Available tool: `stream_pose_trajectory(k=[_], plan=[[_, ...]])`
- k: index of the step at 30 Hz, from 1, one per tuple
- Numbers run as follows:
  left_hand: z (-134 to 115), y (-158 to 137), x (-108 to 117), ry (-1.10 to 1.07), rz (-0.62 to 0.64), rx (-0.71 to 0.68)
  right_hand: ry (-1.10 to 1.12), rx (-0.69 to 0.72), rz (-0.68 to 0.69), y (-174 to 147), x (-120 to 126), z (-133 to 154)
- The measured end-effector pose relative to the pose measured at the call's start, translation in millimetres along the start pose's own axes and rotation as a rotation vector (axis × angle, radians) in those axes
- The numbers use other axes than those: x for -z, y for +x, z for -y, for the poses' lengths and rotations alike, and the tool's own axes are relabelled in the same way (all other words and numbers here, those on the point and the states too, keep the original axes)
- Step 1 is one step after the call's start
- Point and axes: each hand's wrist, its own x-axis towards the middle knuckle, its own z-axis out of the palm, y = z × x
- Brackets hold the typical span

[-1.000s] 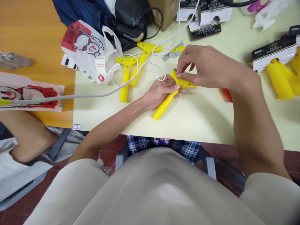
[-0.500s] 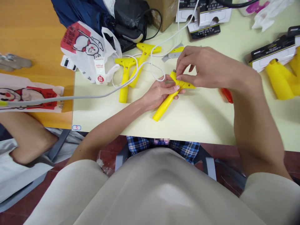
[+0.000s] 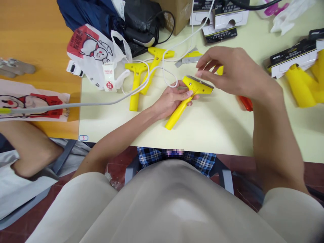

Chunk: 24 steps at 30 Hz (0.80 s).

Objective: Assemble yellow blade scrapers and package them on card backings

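Observation:
My left hand [image 3: 174,99] is closed around a yellow scraper [image 3: 178,113] at the neck, its handle slanting toward me. A thin metal blade edge [image 3: 199,82] runs along the scraper's wide head, which shows a screw at its left side and a hole at its right. Just above the head hovers my right hand [image 3: 222,69], fingers bent with a gap between thumb and forefinger and nothing visible in them. Beyond it lie metal blades [image 3: 189,60] with a yellow piece [image 3: 194,53]. Two more yellow scrapers, one nearer [image 3: 135,86] and one farther [image 3: 158,55], rest to the left.
White cables [image 3: 116,98] loop across the table [image 3: 215,128] near my left hand. A printed plastic bag [image 3: 93,54] sits at the left, black-and-white boxes [image 3: 220,35] at the back. On the right are an orange-red object [image 3: 245,103] and yellow handles [image 3: 301,87]. Another person's arm [image 3: 30,148] shows at left.
My right hand has lifted off the scraper and moved slightly up and right, its fingers loosened. The scraper's head and blade edge are uncovered. My left hand keeps its hold.

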Motion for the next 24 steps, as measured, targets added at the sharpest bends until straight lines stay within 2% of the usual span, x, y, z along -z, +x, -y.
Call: stream_pose_trajectory(k=[3, 5, 9, 11, 18, 21, 24], plan=[[1, 1, 0, -0.02, 0.002, -0.017, 0.072, -0.004, -0.116, -18, -5, -10], [1, 1, -1, -0.022, 0.003, -0.027, 0.126, -0.001, -0.131, -25, -16, -19], [0, 0, -1, 0.013, 0.005, -0.021, 0.376, 0.035, -0.249, -19, -45, -36], [-1, -1, -2, 0.04, 0.001, -0.021, 0.425, 0.051, -0.304, -14, -55, -42], [-5, -1, -8, 0.076, -0.107, 0.025, 0.141, 0.158, -0.393, -15, -64, -58], [-5, -1, -8, 0.078, -0.113, 0.006, 0.006, 0.204, -0.533, -15, -71, -64], [-5, -1, -10, 0.06, -0.165, 0.015, -0.106, 0.344, -0.736, -13, -79, -65]])
